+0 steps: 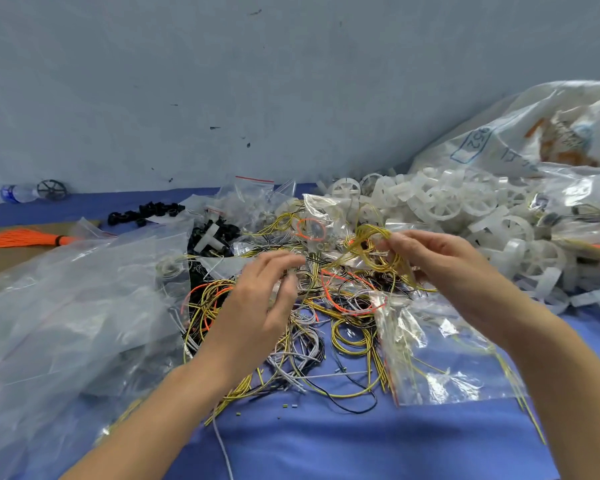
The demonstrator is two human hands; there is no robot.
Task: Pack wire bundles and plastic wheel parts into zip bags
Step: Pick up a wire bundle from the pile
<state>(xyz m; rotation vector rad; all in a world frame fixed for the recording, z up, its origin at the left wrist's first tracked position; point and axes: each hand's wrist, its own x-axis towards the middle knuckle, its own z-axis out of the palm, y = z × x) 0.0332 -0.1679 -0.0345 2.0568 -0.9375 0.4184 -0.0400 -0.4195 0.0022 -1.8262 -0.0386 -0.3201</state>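
Observation:
A tangle of yellow, orange, white and black wires (312,327) covers the middle of the blue table (326,445). My right hand (440,265) pinches a loop of yellow wires (364,244) lifted above the pile. My left hand (260,299) hovers over the tangle with fingers curled and apart; I cannot tell if it grips a strand. A clear zip bag (440,355) with a red seal line lies under my right forearm, with yellow wires in it. White plastic wheel parts (444,202) are heaped at the right rear.
A stack of clear empty bags (66,306) fills the left side. Black plastic parts (146,211) and an orange wire bundle (25,237) lie at the left rear, near a water bottle (14,194). A large printed sack (534,140) rises at the far right.

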